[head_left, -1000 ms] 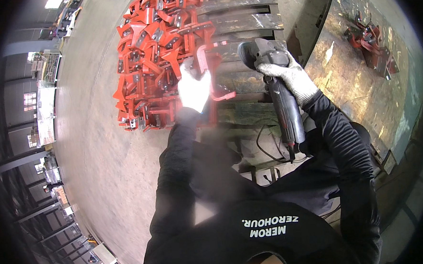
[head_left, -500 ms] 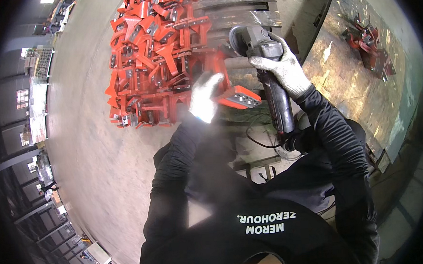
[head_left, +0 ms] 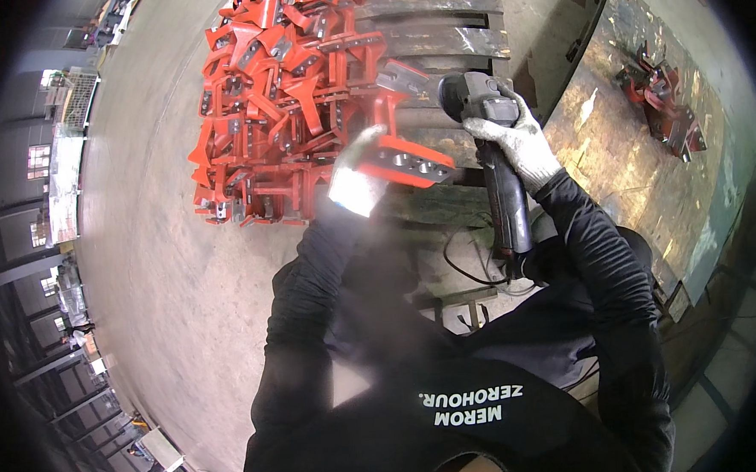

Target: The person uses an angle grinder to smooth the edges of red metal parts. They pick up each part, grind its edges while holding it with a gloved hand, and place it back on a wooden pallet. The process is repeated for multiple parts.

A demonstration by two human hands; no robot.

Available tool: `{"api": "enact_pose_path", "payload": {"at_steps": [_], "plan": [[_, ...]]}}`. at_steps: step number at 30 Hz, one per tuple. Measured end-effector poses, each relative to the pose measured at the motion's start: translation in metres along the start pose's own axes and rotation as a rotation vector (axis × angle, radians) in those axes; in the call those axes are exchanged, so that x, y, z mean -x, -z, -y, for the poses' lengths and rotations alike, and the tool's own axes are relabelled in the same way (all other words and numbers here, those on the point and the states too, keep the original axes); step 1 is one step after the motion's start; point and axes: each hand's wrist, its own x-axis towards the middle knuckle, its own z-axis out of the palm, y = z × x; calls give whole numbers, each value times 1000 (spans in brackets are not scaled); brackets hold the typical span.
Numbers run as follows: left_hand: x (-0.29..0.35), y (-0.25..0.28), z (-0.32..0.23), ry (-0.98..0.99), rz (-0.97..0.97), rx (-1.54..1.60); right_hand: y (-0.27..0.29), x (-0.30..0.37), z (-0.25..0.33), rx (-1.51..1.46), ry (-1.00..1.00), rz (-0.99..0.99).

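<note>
Red metal shows on the bracket (head_left: 429, 175), just to the left of the angle grinder (head_left: 505, 204). Its near end is turned upward, with a row of round holes or studs on a grey face; its far end also shows a grey plate. Left of the grinder, the white-gloved left hand (head_left: 358, 177) has its grip closed round the bracket, though blur and the bracket hide some fingers. At the grinder's upper end, the gloved right hand (head_left: 527, 145) has its grip wrapped about the tool, thumb on the left side and disc (head_left: 452, 98) pointing toward the bracket. Farther left of the grinder rises a heap of similar red parts (head_left: 272, 83). Beyond the grinder's head lie dark pallet slats (head_left: 449, 42). To its right is a worn wooden desk (head_left: 596, 152) bearing more dark red pieces (head_left: 664, 106). Below the grinder, a black cable (head_left: 463, 272) curves.
</note>
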Motion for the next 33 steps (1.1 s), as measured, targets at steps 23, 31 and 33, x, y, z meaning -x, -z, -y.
{"api": "enact_pose_path", "payload": {"at_steps": [23, 31, 33], "plan": [[-3, -35, 8, 252, -5, 36, -27, 16, 6, 1134, 460, 64], [1, -37, 19, 321, -87, 178, -24, 7, 1, 1096, 543, 51], [1, -30, 20, 310, -44, 241, -24, 9, 2, 1123, 503, 57]]}}
